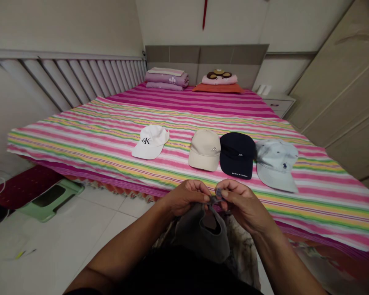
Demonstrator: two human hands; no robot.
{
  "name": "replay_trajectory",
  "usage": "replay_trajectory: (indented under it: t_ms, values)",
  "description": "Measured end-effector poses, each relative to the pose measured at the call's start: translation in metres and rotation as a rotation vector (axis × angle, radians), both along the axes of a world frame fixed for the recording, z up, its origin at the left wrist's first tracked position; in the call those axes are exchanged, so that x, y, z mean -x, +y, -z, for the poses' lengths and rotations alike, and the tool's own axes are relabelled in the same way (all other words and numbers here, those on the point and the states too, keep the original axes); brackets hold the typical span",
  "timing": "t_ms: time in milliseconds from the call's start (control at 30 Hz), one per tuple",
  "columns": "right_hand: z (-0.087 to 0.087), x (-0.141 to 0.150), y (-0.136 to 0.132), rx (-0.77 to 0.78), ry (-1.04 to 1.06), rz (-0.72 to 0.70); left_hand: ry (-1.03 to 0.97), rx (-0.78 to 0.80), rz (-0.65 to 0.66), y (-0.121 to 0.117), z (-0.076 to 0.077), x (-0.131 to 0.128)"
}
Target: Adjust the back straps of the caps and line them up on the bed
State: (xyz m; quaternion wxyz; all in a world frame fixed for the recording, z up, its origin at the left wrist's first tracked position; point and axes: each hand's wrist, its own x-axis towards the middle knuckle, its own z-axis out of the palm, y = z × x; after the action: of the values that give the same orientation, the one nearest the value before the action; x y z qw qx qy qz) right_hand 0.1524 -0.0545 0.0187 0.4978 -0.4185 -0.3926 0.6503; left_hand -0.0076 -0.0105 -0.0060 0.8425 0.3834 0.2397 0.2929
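Observation:
A dark grey baseball cap (190, 233) is in front of my body, its back opening and adjusting strap turned up towards me. My left hand (190, 196) pinches one side of the strap, and my right hand (238, 200) pinches the strap's other end between thumb and finger. Beyond my hands, four caps would be several in a loose row on the bed: a white cap (153, 137) with black letters, a beige cap (204, 149), a navy cap (237, 151) and a pale blue cap (276, 157). The last three touch or nearly touch.
The bed's striped sheet (110, 135) spreads ahead. Folded purple bedding (166, 78) and a pink pillow (219, 80) lie by the headboard (184, 53). A green stool (52, 200) stands on the left floor, a white nightstand (278, 102) at the far right.

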Motion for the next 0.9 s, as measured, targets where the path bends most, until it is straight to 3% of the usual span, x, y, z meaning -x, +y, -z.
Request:
replay_trajectory:
  t_ms: [200, 367, 900]
  values:
    - [0.0012, -0.0012, 0.0001, 0.027, -0.083, 0.065, -0.022, 0.015, -0.016, -0.0011, -0.0001, -0.0020]
    - [0.0035, 0.0039, 0.0021, 0.012, -0.035, 0.119, -0.038, 0.004, -0.052, -0.0009, 0.0005, -0.0018]
    - [0.0046, 0.0053, 0.0037, 0.026, -0.094, 0.135, 0.000, -0.030, -0.092, -0.0044, 0.0019, -0.0046]
